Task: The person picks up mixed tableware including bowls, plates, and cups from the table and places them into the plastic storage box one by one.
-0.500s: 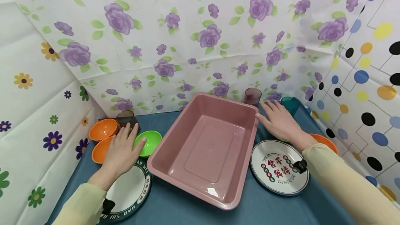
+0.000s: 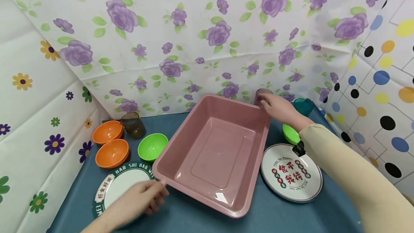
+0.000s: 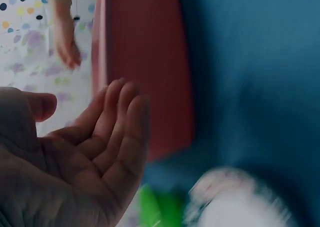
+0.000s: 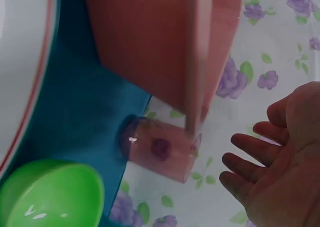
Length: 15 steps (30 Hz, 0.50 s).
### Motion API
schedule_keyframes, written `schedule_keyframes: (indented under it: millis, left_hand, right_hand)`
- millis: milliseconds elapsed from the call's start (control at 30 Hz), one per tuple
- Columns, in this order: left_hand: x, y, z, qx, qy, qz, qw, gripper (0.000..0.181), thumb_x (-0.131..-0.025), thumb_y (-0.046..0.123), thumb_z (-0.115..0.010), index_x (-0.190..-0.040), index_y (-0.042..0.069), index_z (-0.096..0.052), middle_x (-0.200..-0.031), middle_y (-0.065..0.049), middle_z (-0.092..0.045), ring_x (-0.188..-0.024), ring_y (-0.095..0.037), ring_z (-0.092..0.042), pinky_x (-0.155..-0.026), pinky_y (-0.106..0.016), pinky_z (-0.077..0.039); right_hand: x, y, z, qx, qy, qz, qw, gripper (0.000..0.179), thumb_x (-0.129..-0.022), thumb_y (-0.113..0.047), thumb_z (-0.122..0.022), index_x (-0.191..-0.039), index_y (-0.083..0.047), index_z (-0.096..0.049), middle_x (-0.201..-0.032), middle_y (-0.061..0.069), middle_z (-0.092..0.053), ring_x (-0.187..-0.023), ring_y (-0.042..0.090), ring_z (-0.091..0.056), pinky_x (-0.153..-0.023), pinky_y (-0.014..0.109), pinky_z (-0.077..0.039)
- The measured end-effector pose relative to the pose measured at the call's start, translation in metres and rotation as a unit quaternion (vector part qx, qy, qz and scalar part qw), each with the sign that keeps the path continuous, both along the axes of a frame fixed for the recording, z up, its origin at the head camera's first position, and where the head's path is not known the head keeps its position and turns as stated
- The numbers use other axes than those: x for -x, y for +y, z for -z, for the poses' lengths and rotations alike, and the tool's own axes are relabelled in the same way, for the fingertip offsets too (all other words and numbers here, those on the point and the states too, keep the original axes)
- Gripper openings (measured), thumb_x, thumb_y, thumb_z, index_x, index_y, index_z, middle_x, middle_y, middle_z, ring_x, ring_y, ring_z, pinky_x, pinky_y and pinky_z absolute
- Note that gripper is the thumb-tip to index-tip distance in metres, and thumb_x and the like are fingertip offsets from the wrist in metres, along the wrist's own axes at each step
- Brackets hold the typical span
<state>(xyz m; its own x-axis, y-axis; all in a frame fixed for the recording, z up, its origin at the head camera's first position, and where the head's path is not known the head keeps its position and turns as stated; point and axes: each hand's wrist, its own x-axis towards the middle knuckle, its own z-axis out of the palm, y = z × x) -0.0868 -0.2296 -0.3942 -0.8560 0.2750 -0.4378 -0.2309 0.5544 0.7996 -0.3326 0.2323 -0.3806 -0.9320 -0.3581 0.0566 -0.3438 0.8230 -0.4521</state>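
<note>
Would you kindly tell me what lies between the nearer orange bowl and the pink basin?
In the head view, a green bowl lies between the nearer orange bowl and the pink basin.

glossy plastic basin (image 2: 216,154), smooth see-through cup (image 4: 167,152), matt tablecloth (image 2: 184,209)

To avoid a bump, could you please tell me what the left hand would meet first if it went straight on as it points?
The left hand would likely meet the pink plastic basin, though it might pass above; its height is hard to judge.
</note>
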Motion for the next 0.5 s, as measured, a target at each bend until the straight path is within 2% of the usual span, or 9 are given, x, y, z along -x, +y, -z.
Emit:
schedule_keyframes:
  millis: [67,133,200,267,333,500]
  left_hand:
    - [-0.008,0.006,0.014,-0.073,-0.079,0.015,0.9941,0.058,-0.109,0.049,-0.041,-0.120,-0.002,-0.067,-0.096,-0.010,-0.068,-0.083,-0.024,-0.065,-0.073,-0.039,-0.057]
    - [-0.013,0.014,0.028,-0.132,-0.152,0.030,0.9792,0.062,-0.108,0.051,-0.041,-0.128,-0.002,-0.063,-0.103,-0.010,-0.069,-0.088,-0.024,-0.066,-0.079,-0.038,-0.056]
    - [-0.017,0.022,0.039,-0.172,-0.204,0.032,0.9632,0.064,-0.107,0.052,-0.043,-0.136,-0.003,-0.058,-0.110,-0.011,-0.068,-0.093,-0.023,-0.065,-0.084,-0.037,-0.054]
    - [-0.019,0.031,0.048,-0.205,-0.237,0.035,0.9491,0.066,-0.107,0.054,-0.044,-0.141,-0.002,-0.054,-0.117,-0.011,-0.067,-0.098,-0.023,-0.065,-0.089,-0.037,-0.053]
    - [-0.018,0.037,0.058,-0.234,-0.251,0.036,0.9387,0.068,-0.107,0.054,-0.042,-0.145,-0.002,-0.050,-0.125,-0.012,-0.065,-0.104,-0.024,-0.065,-0.094,-0.037,-0.053]
    - [-0.021,0.054,0.060,-0.267,-0.212,-0.011,0.9401,0.067,-0.108,0.050,-0.043,-0.145,-0.005,-0.045,-0.127,-0.014,-0.063,-0.110,-0.030,-0.067,-0.095,-0.042,-0.055]
  right_hand:
    - [0.008,-0.010,-0.002,-0.008,-0.007,-0.008,0.9999,0.049,-0.112,-0.025,-0.038,-0.156,-0.002,-0.040,-0.154,0.022,-0.045,-0.138,0.041,-0.046,-0.109,0.060,-0.038]
    - [0.014,-0.020,-0.002,-0.021,-0.013,-0.019,0.9995,0.048,-0.112,-0.022,-0.038,-0.155,0.000,-0.041,-0.152,0.023,-0.047,-0.137,0.040,-0.047,-0.109,0.060,-0.039]
    - [0.019,-0.028,0.000,-0.037,-0.023,-0.029,0.9986,0.047,-0.112,-0.020,-0.037,-0.154,0.001,-0.042,-0.151,0.024,-0.048,-0.137,0.040,-0.048,-0.109,0.058,-0.040]
    - [0.022,-0.035,0.003,-0.054,-0.035,-0.035,0.9973,0.046,-0.112,-0.017,-0.036,-0.154,0.002,-0.041,-0.150,0.024,-0.048,-0.136,0.040,-0.049,-0.108,0.058,-0.041]
    - [0.024,-0.040,0.007,-0.067,-0.041,-0.039,0.9961,0.045,-0.112,-0.015,-0.036,-0.153,0.002,-0.042,-0.150,0.024,-0.049,-0.135,0.040,-0.049,-0.108,0.057,-0.041]
    - [0.024,-0.044,0.015,-0.067,-0.042,-0.028,0.9964,0.042,-0.110,-0.009,-0.038,-0.149,0.001,-0.050,-0.145,0.023,-0.054,-0.132,0.039,-0.053,-0.106,0.056,-0.044]
